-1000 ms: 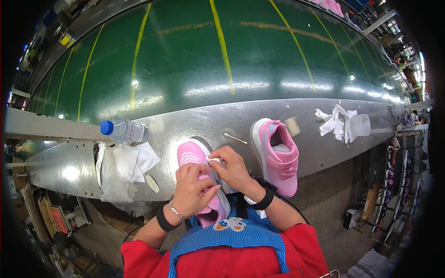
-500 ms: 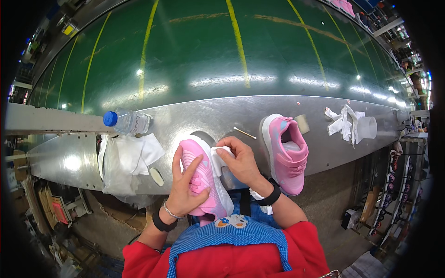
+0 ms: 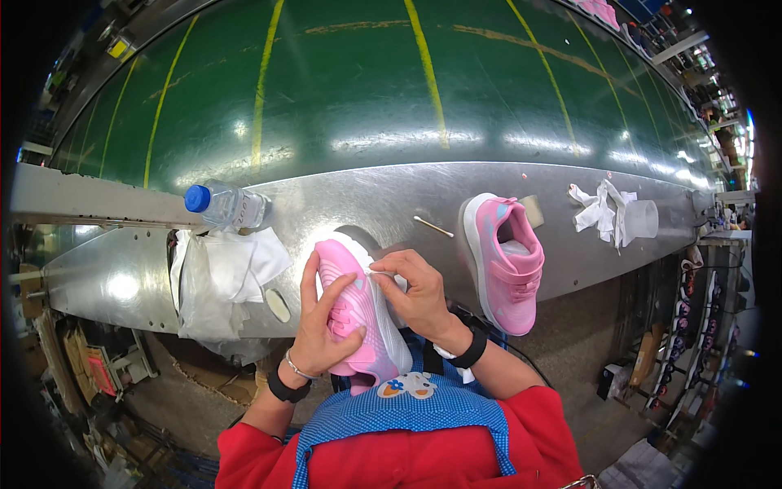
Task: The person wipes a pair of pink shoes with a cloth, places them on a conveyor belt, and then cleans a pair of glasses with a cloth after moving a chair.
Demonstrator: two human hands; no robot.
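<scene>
A pink sneaker (image 3: 365, 314) with a white sole rests toe-away in my left hand (image 3: 322, 330), whose fingers and thumb wrap its upper from the left. My right hand (image 3: 417, 297) is pinched at the sole's edge on the shoe's right side. Between its fingertips a small bit of white cloth (image 3: 371, 272) shows; the rest is hidden by the hand. To the right, a second pink sneaker (image 3: 515, 273) lies on the metal table. A cotton swab (image 3: 433, 226) lies between the two shoes, beyond my right hand.
The metal table (image 3: 342, 191) borders a green conveyor belt (image 3: 342, 81) with yellow lines. Leftward are a blue-capped bottle (image 3: 232, 205), white cloths (image 3: 252, 265) and an oval pad (image 3: 278, 306). Rightward are a beige block (image 3: 532, 211), white scraps (image 3: 600, 213) and a translucent cup (image 3: 642, 220).
My right fingers have closed tighter at the sole's edge, and less of the white cloth shows than before. My left hand keeps its hold on the sneaker. The view has shifted slightly.
</scene>
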